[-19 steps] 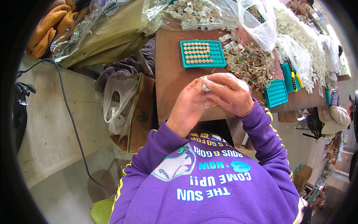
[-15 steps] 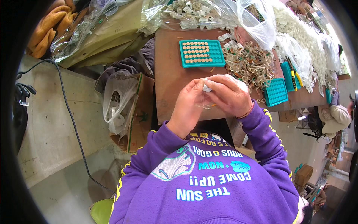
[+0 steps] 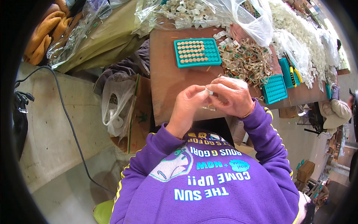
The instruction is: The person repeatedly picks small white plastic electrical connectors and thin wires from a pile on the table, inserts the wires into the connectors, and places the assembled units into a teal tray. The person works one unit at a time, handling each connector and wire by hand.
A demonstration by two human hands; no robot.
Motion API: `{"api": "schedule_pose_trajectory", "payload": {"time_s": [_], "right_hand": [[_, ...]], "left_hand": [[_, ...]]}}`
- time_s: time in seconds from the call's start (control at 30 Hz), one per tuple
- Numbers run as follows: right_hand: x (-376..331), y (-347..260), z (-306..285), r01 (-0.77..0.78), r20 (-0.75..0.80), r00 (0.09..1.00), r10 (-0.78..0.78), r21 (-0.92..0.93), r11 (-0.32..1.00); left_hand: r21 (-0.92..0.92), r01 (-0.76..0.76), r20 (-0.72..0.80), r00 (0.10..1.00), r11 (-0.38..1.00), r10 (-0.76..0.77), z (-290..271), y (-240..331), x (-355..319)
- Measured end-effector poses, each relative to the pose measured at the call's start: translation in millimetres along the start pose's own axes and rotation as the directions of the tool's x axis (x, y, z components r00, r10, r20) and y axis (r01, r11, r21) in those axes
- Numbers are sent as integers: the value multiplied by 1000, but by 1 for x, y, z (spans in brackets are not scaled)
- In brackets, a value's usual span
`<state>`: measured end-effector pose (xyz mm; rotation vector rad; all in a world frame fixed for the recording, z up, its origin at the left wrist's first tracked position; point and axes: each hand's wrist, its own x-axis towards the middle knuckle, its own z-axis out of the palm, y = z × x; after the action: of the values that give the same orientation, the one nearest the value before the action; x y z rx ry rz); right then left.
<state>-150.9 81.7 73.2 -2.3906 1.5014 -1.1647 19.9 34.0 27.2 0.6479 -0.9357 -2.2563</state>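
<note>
Head view: both hands meet above the near edge of the brown surface (image 3: 167, 80). The left hand (image 3: 188, 106) and right hand (image 3: 233, 96) pinch a small white piece (image 3: 209, 91) between their fingertips, thumbs and forefingers closed on it from either side. Compared with half a second ago the hands sit in nearly the same spot; the grip looks slightly tighter and the white piece shows a little more clearly between the fingers. I judge this to be fine fitting work on one part, with no release or reach begun.

Beyond the hands lies a teal tray (image 3: 197, 52) with rows of small round tan parts filling most of its pockets. To its right sits a heap of clear and brown small parts (image 3: 246, 61), and a second teal tray (image 3: 275, 89) near the right edge. Clear plastic bags of white pieces (image 3: 186, 11) crowd the far side.
</note>
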Motion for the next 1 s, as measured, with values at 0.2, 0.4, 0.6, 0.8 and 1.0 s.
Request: {"api": "schedule_pose_trajectory", "payload": {"time_s": [0.2, 0.4, 0.6, 0.8, 1.0], "right_hand": [[-12, -4, 19, -62, -194, 979, 56, -25, 998], [-32, -15, 51, -361, -355, 834, 423, 229, 904], [-47, 17, 42, -589, -226, 493, 840, 624, 513], [-57, 15, 28, -467, -153, 507, 848, 778, 420], [-57, 9, 23, -512, -158, 571, 805, 699, 500]], "left_hand": [[-249, 61, 51, 997, 966, -50, -1, -3, 2], [-364, -104, -72, 994, 926, 84, -11, -4, 9], [-396, -198, -69, 980, 897, 185, -19, -11, 25], [-430, -160, -23, 986, 889, 166, -17, -15, 29], [-288, -153, -54, 988, 945, 143, -18, -14, 25]]}}
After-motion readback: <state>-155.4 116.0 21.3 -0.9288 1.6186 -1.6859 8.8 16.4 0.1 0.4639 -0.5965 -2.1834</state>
